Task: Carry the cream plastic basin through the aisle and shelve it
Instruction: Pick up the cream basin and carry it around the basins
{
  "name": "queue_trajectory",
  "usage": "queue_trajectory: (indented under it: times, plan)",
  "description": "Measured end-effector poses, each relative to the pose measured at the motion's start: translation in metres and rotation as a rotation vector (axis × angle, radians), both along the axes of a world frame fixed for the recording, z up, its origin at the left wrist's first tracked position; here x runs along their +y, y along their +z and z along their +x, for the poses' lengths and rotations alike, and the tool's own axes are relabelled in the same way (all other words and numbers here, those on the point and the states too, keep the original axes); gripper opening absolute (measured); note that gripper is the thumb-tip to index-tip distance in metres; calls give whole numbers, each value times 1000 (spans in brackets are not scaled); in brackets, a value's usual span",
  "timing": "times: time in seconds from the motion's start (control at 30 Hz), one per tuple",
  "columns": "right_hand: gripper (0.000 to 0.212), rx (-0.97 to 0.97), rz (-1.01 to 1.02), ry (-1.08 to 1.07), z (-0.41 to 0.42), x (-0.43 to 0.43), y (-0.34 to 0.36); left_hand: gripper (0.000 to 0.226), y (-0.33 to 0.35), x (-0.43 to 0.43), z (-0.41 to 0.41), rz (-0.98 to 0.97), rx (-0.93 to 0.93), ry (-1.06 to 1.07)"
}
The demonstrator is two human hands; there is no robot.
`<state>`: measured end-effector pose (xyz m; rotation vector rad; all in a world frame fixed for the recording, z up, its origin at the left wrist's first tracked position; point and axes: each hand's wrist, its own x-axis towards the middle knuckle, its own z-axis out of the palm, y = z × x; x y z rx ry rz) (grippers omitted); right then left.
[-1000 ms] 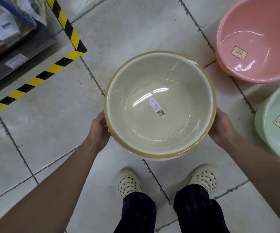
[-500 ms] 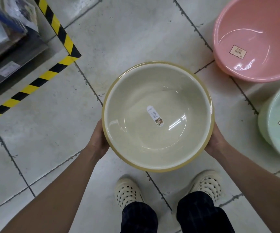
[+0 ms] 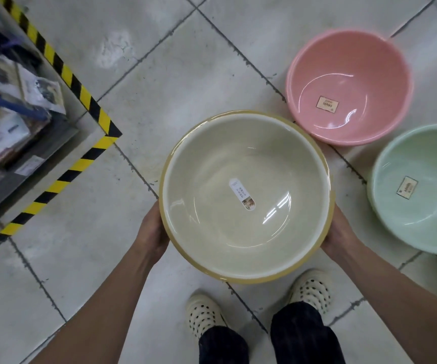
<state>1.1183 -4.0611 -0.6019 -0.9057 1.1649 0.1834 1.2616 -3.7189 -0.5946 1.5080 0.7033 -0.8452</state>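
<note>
Holding the cream basin (image 3: pixel 246 197) by its sides, the left hand (image 3: pixel 153 233) and right hand (image 3: pixel 339 236) grip it above the tiled floor (image 3: pixel 159 61), beside a pink basin (image 3: pixel 348 86).

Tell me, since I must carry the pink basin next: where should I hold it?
Hold the pink basin at its rim, one hand on each opposite side, coming from above. It sits upright and open on the floor; it is wide and round, with no handles showing, so a two-sided grip probably suits.
</note>
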Motion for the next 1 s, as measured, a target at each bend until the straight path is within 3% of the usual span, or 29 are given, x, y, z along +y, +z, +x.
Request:
queue_trajectory:
  times: [0.1,0.23,0.57,0.83,0.93,1.0]
  plan:
    - [31,-29,-2,-11,4,-30,49,26,36,-29,15,-5,23,-20]
    - [19,-10,-22,-95,2,-79,114,45,88,-83,33,-2,50,-86]
    - [25,74,-54,-250,28,-191,223,37,188,-234,110,-66,41,-265]
    - [11,124,-26,-582,80,-222,208,50,164,-333,222,-40,-1,-561]
    - [17,134,-10,-655,100,-234,187,26,136,-366,264,-83,7,-621]
    - [17,118,-6,-683,111,-241,170,26,112,-383,285,-67,23,-627]
